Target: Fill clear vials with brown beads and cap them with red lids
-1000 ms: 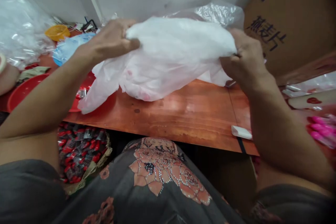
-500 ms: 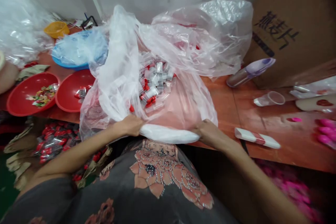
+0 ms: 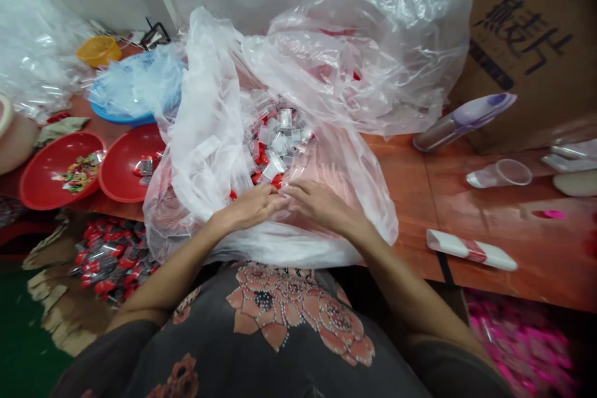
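Observation:
A large clear plastic bag [image 3: 209,137] lies open on the wooden table [image 3: 405,180], with a heap of small clear packets with red pieces [image 3: 275,143] inside it. My left hand [image 3: 252,206] and my right hand [image 3: 317,202] lie side by side inside the bag's near part, fingers stretched flat towards the heap, fingertips almost touching each other. Neither hand holds anything that I can see. The bag's near edge [image 3: 289,249] hangs over the table's front edge by my lap.
Two red bowls [image 3: 125,168] and a blue dish [image 3: 121,115] stand at the left, a yellow basket [image 3: 99,48] behind. At the right lie a purple-capped bottle [image 3: 461,121], a clear cup [image 3: 506,173] and a white-and-red tube [image 3: 471,250]. A cardboard box [image 3: 527,43] stands far right. More red packets [image 3: 107,255] fill a box on the floor.
The bag came down from mid-air onto the table and opened. My hands let go of its rolled near edge and moved forward into the bag, flat by the packets.

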Tool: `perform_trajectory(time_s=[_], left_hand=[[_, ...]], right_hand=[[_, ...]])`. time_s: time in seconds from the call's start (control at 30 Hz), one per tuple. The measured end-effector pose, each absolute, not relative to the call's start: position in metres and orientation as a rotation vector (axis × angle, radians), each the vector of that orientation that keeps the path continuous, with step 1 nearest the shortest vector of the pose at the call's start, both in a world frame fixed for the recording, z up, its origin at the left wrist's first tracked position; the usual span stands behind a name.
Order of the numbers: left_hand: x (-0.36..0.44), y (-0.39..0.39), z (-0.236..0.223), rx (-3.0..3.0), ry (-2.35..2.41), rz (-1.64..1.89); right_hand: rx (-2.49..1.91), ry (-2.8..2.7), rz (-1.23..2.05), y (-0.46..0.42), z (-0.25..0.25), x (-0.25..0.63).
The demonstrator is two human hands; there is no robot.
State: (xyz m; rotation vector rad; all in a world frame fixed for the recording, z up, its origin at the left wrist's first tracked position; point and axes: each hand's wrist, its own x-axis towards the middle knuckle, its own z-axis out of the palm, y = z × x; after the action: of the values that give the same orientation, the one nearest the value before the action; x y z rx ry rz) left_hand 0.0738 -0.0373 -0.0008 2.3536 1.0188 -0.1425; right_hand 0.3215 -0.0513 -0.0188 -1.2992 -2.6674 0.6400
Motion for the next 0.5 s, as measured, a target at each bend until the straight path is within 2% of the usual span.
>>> perform_trajectory(time_s=[0.13,0.23,0.37,0.5], left_hand=[[0.075,-0.044,-0.047,2.457,1.400,-0.219],[0.064,-0.051,-0.060,2.473,1.482,-0.242],[0.075,-0.031,-0.046,2.484,1.478,-0.285],[0.109,0.023,-0.032,2.473,1.479,-0.353]], right_hand=[[-1.522,-2.690,0.580,-0.035,-0.069,0.327],[-1.626,-2.691,0.577,-0.045,-0.085,0.358],[-1.699,-2.768,0.572,-0.056,-0.073,0.371],[-1.570,-2.775,0.363,-0.034,-0.046,0.336]])
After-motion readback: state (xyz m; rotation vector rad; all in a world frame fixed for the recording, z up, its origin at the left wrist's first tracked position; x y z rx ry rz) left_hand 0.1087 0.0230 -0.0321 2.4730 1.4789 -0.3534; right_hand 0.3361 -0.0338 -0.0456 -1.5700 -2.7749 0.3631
